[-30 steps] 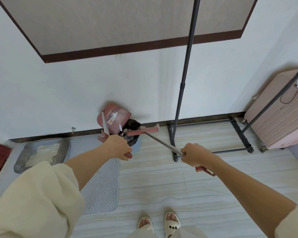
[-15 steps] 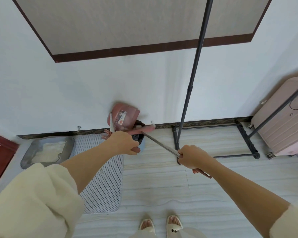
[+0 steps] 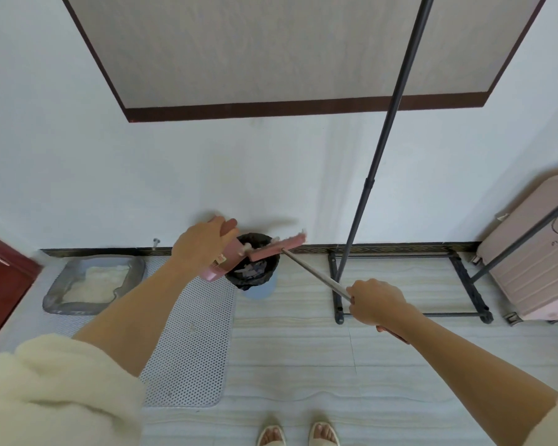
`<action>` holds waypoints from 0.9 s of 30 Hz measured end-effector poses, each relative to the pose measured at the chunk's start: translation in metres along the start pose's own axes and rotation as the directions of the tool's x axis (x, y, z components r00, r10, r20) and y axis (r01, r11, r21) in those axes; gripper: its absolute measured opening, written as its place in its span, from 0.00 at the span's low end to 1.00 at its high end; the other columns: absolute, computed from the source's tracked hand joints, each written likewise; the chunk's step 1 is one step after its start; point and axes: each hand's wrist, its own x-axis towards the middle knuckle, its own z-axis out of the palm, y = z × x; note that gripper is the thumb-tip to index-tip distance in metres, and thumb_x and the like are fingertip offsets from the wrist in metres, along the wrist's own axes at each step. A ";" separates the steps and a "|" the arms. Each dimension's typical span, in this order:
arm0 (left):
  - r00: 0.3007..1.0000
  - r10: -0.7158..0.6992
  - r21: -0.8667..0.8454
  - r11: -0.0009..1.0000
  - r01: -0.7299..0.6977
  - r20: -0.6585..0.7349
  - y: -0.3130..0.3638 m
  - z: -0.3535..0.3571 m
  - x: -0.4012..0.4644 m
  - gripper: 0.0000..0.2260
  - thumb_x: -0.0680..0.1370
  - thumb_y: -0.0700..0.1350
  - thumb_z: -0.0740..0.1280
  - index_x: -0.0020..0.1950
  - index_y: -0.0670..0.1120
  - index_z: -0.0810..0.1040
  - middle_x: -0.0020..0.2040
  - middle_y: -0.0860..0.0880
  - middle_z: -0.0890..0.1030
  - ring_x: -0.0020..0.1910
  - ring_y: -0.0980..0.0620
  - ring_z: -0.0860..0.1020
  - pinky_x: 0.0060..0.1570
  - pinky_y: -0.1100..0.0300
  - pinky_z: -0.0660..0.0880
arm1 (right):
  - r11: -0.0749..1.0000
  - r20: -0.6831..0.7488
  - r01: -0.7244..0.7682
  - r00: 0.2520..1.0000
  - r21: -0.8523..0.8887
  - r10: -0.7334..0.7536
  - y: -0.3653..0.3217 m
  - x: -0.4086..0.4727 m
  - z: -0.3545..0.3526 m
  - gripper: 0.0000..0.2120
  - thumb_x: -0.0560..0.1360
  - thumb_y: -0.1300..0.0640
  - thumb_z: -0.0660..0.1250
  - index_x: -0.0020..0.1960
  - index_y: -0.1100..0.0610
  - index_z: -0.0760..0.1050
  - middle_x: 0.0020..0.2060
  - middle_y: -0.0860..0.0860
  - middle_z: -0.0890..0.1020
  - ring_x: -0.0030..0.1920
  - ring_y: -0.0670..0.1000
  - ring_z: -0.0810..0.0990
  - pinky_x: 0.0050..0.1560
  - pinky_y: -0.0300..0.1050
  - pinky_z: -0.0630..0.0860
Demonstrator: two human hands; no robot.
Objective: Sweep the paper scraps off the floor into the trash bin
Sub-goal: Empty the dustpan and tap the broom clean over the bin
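Note:
My left hand (image 3: 202, 244) grips the pink dustpan (image 3: 226, 260) and holds it tipped over the trash bin (image 3: 255, 275), a pale blue bin lined with a black bag, standing by the wall. White paper scraps (image 3: 250, 270) lie inside the bag. My right hand (image 3: 379, 302) grips the metal handle of the pink broom (image 3: 276, 247). The broom's head hovers over the bin's mouth, right beside the dustpan's edge, with a few scraps clinging near it.
A grey dotted mat (image 3: 190, 342) lies on the floor left of the bin, with a grey tray (image 3: 94, 284) behind it. A black clothes rack (image 3: 409, 284) stands to the right, a pink suitcase (image 3: 535, 252) beyond it. My feet (image 3: 298, 434) are on pale tiles.
My left hand has lifted and turned the dustpan further over the bin. The broom head has moved above the bin's mouth. The view has tilted up slightly.

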 end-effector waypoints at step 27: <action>0.996 0.083 0.279 0.956 -0.089 0.036 -0.030 -0.014 -0.024 0.20 0.80 0.58 0.54 0.58 0.44 0.72 0.46 0.42 0.80 0.47 0.42 0.78 0.43 0.53 0.73 | 0.991 0.013 0.130 0.991 -0.027 -0.130 -0.047 0.019 0.005 0.05 0.79 0.58 0.56 0.51 0.56 0.70 0.34 0.48 0.73 0.24 0.45 0.74 0.25 0.36 0.70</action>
